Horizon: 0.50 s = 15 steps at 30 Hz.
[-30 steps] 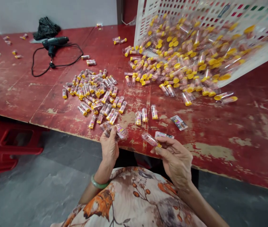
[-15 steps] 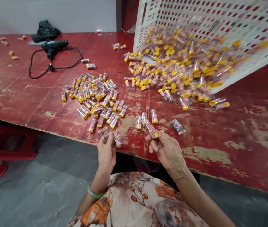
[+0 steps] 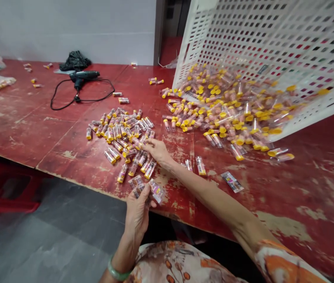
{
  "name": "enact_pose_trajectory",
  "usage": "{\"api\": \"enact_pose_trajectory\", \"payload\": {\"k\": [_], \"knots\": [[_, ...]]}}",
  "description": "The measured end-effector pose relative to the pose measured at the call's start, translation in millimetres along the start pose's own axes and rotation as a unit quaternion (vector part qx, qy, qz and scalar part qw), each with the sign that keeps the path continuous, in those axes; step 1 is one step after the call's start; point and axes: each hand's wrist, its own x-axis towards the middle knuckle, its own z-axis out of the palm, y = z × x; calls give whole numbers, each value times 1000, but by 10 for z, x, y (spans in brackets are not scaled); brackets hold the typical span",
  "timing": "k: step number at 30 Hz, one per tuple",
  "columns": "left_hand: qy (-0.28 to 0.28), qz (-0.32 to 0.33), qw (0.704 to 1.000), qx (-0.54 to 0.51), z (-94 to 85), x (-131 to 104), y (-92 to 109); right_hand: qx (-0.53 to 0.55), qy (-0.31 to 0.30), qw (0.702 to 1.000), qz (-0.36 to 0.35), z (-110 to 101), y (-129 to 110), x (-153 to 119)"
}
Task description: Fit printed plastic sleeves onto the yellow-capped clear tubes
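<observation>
My left hand (image 3: 139, 210), near the table's front edge, is closed on several small printed plastic sleeves (image 3: 156, 191), which fan out past the thumb. My right hand (image 3: 158, 152) reaches across to the pile of labelled clear tubes (image 3: 115, 131) with yellow ends. Its fingers are closed on one yellow-ended tube (image 3: 138, 143), slightly blurred, at the right side of the pile. Right of my right forearm, a few labelled tubes (image 3: 200, 166) stand or lie partly hidden by the arm. A flat printed sleeve (image 3: 232, 182) lies farther right.
A tipped white perforated crate (image 3: 181, 65) spills many yellow-capped tubes (image 3: 228, 106) onto the worn red table (image 3: 273, 188). Farther back are a black heat gun (image 3: 80, 78) with its cord and a black plastic bag (image 3: 75, 61). A red stool (image 3: 10, 188) stands at the left.
My right hand has moved left and away from me with the tube, from near the front edge to the pile. My left hand keeps the sleeves. The view has shifted.
</observation>
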Motion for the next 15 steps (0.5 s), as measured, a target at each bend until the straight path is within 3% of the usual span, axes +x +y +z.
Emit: {"api": "enact_pose_trajectory", "payload": {"k": [2, 4, 8, 11, 15], "knots": [[-1, -1, 1000, 6, -35, 24, 16, -75, 8, 997, -35, -73, 15, 210], [2, 4, 1000, 11, -64, 50, 20, -158, 46, 985, -60, -289, 45, 442], [4, 9, 1000, 17, -45, 100, -2, -323, 106, 937, -82, -745, 159, 948], [-4, 6, 1000, 28, 15, 122, -28, -417, 53, 902, -101, -874, 297, 1145], [-11, 3, 999, 38, 64, 142, -56, -493, -21, 861, -119, -985, 492, 982]]}}
